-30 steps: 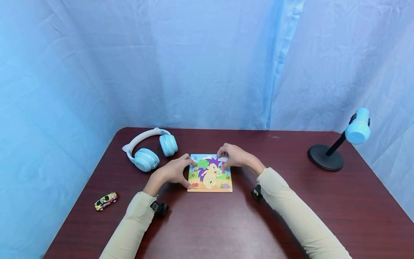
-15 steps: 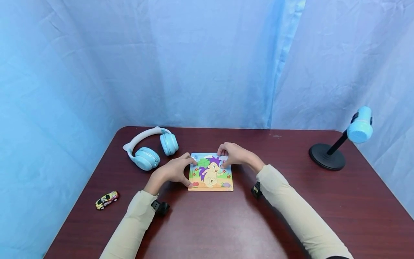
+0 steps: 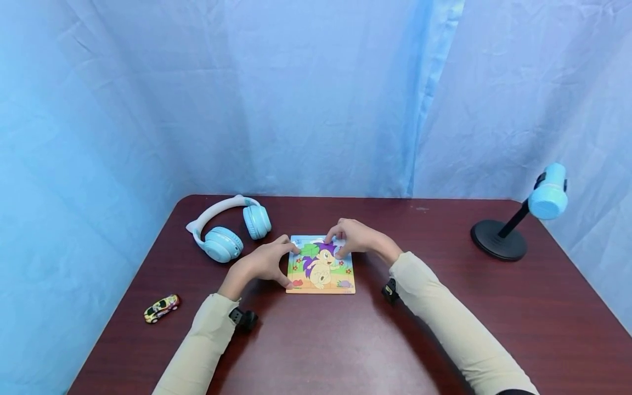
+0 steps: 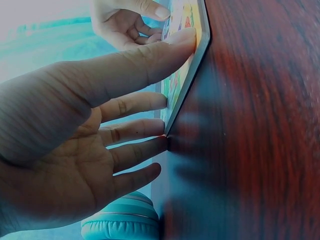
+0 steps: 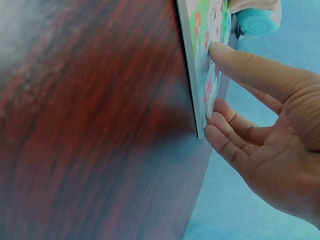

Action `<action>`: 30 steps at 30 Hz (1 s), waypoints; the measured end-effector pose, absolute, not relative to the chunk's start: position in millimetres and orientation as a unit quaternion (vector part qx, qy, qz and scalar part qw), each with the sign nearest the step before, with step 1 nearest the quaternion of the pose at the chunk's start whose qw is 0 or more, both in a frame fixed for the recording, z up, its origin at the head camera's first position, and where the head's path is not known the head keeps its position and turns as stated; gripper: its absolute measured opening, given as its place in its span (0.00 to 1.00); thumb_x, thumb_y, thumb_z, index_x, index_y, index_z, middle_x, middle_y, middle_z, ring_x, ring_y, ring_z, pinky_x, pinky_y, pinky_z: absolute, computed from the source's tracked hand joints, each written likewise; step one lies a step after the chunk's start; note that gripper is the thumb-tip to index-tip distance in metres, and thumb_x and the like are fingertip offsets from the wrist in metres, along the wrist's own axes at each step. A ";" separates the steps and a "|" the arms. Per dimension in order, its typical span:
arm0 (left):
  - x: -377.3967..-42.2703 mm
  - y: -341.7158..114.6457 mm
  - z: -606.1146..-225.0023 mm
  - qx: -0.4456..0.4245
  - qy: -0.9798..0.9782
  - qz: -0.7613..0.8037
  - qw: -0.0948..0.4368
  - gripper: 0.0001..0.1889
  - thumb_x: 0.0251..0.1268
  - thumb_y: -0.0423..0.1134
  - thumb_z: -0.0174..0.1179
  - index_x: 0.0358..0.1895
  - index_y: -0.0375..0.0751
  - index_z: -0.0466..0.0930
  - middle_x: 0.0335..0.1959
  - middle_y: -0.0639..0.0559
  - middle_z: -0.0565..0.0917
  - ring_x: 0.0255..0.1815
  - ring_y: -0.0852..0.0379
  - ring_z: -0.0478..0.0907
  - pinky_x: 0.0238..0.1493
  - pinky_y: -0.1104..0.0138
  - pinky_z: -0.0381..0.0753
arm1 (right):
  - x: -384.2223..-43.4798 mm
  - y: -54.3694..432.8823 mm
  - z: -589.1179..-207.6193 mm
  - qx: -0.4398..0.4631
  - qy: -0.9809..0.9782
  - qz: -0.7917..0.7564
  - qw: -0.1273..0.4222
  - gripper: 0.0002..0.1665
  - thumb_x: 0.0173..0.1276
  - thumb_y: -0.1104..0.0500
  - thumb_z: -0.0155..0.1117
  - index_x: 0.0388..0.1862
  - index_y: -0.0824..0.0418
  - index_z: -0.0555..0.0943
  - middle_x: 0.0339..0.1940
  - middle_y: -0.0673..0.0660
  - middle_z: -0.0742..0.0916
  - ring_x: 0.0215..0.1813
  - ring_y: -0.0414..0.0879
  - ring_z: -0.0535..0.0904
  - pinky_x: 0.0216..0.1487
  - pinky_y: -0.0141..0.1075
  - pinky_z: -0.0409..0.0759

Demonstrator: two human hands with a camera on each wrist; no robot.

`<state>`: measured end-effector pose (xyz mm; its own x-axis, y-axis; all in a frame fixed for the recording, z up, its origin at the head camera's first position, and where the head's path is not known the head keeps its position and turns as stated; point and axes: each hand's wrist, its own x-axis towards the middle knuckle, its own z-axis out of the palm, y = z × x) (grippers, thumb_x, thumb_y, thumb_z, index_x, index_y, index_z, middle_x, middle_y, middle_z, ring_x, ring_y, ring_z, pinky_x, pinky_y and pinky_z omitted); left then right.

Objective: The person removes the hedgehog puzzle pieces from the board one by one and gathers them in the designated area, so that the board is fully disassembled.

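Note:
A square jigsaw puzzle (image 3: pixel 321 273) with a purple-haired hedgehog picture lies flat on the table in the head view. At its left side, my left hand (image 3: pixel 264 260) steadies the board, the thumb on the near-left corner and the fairly straight fingers along the left edge. Over the far-right corner, my right hand (image 3: pixel 361 237) has its thumb and curled fingers around a corner puzzle piece (image 5: pixel 209 92). In the right wrist view this piece stands slightly proud of the board. The right fingers hide part of that corner in the head view.
Blue cat-ear headphones (image 3: pixel 224 244) lie beyond the left hand. A small toy car (image 3: pixel 162 308) sits at the table's left. On the right stands a light-blue device on a black stand (image 3: pixel 498 240). Blue curtains (image 3: pixel 316 99) hang behind the dark red table (image 3: pixel 336 345).
The right hand's fingertips have shifted slightly left over the puzzle's far-right corner. The left hand keeps its place on the left edge, and the puzzle stays where it was.

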<state>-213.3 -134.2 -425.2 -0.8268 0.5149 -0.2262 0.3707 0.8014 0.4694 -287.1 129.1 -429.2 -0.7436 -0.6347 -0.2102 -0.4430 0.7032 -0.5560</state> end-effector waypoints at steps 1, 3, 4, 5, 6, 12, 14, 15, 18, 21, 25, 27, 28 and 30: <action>-212.7 -135.2 -424.7 0.238 0.933 0.206 0.174 0.37 0.50 0.43 0.81 0.65 0.41 0.77 0.56 0.46 0.73 0.50 0.51 0.75 0.52 0.59 0.78 | -287.1 128.2 -429.3 -0.302 0.901 -0.242 0.196 0.20 0.59 0.61 0.79 0.52 0.55 0.89 0.47 0.57 0.81 0.52 0.51 0.74 0.48 0.40 0.78; -211.8 -136.9 -424.0 0.241 0.933 0.204 0.171 0.37 0.50 0.43 0.81 0.65 0.40 0.77 0.56 0.46 0.73 0.49 0.51 0.75 0.51 0.59 0.77 | -287.6 126.5 -430.7 -0.303 0.901 -0.241 0.196 0.20 0.60 0.61 0.79 0.52 0.54 0.89 0.48 0.57 0.81 0.53 0.51 0.76 0.50 0.40 0.79; -211.5 -137.5 -423.4 0.242 0.933 0.204 0.170 0.37 0.50 0.43 0.81 0.65 0.39 0.77 0.56 0.45 0.73 0.49 0.51 0.75 0.51 0.59 0.77 | -287.9 126.0 -431.4 -0.303 0.901 -0.240 0.197 0.20 0.60 0.61 0.79 0.53 0.54 0.89 0.48 0.57 0.81 0.54 0.51 0.76 0.50 0.40 0.80; -211.5 -137.9 -422.8 0.243 0.933 0.204 0.170 0.37 0.50 0.43 0.81 0.65 0.39 0.77 0.55 0.45 0.73 0.48 0.51 0.75 0.50 0.59 0.77 | -288.2 125.6 -431.7 -0.301 0.901 -0.240 0.197 0.20 0.60 0.61 0.79 0.52 0.53 0.89 0.48 0.57 0.81 0.55 0.51 0.77 0.51 0.41 0.80; -211.7 -138.1 -422.3 0.241 0.933 0.205 0.171 0.37 0.50 0.43 0.81 0.66 0.39 0.77 0.55 0.45 0.73 0.49 0.51 0.75 0.50 0.60 0.77 | -288.7 125.2 -432.0 -0.300 0.902 -0.241 0.198 0.20 0.60 0.61 0.79 0.52 0.54 0.89 0.48 0.57 0.81 0.56 0.52 0.77 0.51 0.41 0.81; -215.4 -138.5 -423.0 0.241 0.935 0.199 0.168 0.39 0.50 0.45 0.81 0.66 0.39 0.77 0.55 0.45 0.72 0.50 0.50 0.75 0.49 0.61 0.78 | -289.8 124.5 -430.8 -0.301 0.902 -0.239 0.197 0.19 0.60 0.62 0.78 0.52 0.55 0.90 0.49 0.58 0.80 0.61 0.56 0.78 0.54 0.42 0.82; -215.8 -138.3 -423.8 0.243 0.935 0.198 0.167 0.38 0.50 0.45 0.81 0.66 0.39 0.77 0.55 0.45 0.72 0.49 0.51 0.74 0.49 0.61 0.78 | -289.4 124.6 -430.4 -0.303 0.903 -0.235 0.194 0.19 0.60 0.62 0.78 0.51 0.56 0.90 0.50 0.58 0.80 0.60 0.55 0.78 0.54 0.42 0.82; -215.8 -138.0 -423.9 0.243 0.935 0.198 0.167 0.38 0.50 0.45 0.81 0.66 0.39 0.77 0.55 0.45 0.72 0.49 0.51 0.74 0.49 0.61 0.77 | -289.2 124.7 -430.4 -0.306 0.903 -0.232 0.192 0.19 0.60 0.62 0.78 0.51 0.56 0.90 0.51 0.58 0.80 0.60 0.54 0.78 0.54 0.42 0.82; -215.7 -136.6 -424.8 0.244 0.934 0.201 0.170 0.38 0.50 0.44 0.81 0.66 0.40 0.77 0.55 0.46 0.72 0.49 0.52 0.74 0.49 0.61 0.77 | -288.5 125.7 -430.1 -0.315 0.904 -0.221 0.187 0.18 0.60 0.61 0.78 0.51 0.56 0.90 0.51 0.58 0.82 0.57 0.51 0.76 0.53 0.41 0.81; -215.1 -135.0 -424.5 0.239 0.933 0.205 0.175 0.38 0.50 0.44 0.81 0.67 0.40 0.77 0.56 0.46 0.72 0.50 0.53 0.74 0.51 0.61 0.77 | -287.7 127.2 -429.4 -0.322 0.905 -0.210 0.184 0.19 0.61 0.60 0.78 0.52 0.56 0.90 0.50 0.57 0.83 0.54 0.49 0.74 0.51 0.40 0.79; -214.2 -133.2 -423.8 0.233 0.933 0.206 0.179 0.38 0.50 0.44 0.81 0.67 0.41 0.76 0.57 0.46 0.72 0.51 0.53 0.73 0.53 0.60 0.77 | -286.2 129.2 -427.8 -0.332 0.905 -0.199 0.179 0.19 0.62 0.60 0.77 0.53 0.55 0.89 0.49 0.55 0.85 0.53 0.49 0.73 0.51 0.41 0.77; -213.8 -132.9 -423.8 0.230 0.934 0.204 0.180 0.39 0.50 0.44 0.81 0.67 0.41 0.76 0.57 0.47 0.72 0.52 0.53 0.73 0.54 0.60 0.78 | -285.1 130.0 -427.2 -0.337 0.903 -0.195 0.178 0.20 0.62 0.61 0.76 0.54 0.55 0.89 0.50 0.55 0.86 0.54 0.50 0.72 0.51 0.42 0.76; -213.5 -133.0 -423.9 0.230 0.935 0.203 0.180 0.39 0.49 0.44 0.81 0.67 0.42 0.76 0.57 0.47 0.72 0.52 0.53 0.73 0.54 0.59 0.78 | -284.6 130.2 -426.9 -0.339 0.903 -0.194 0.179 0.20 0.62 0.62 0.75 0.54 0.55 0.89 0.50 0.55 0.86 0.55 0.50 0.72 0.52 0.43 0.76; -213.1 -133.2 -424.2 0.229 0.935 0.203 0.181 0.39 0.50 0.44 0.81 0.67 0.42 0.76 0.57 0.47 0.72 0.52 0.53 0.73 0.54 0.60 0.78 | -283.4 130.7 -426.5 -0.340 0.903 -0.192 0.180 0.21 0.62 0.64 0.74 0.56 0.55 0.88 0.51 0.56 0.85 0.57 0.51 0.73 0.53 0.43 0.77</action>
<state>-213.1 -133.2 -424.2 -0.8299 0.5010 -0.2454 0.3540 0.8130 0.4623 -283.4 130.7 -426.5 -0.7035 -0.6833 -0.1955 -0.5451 0.6952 -0.4685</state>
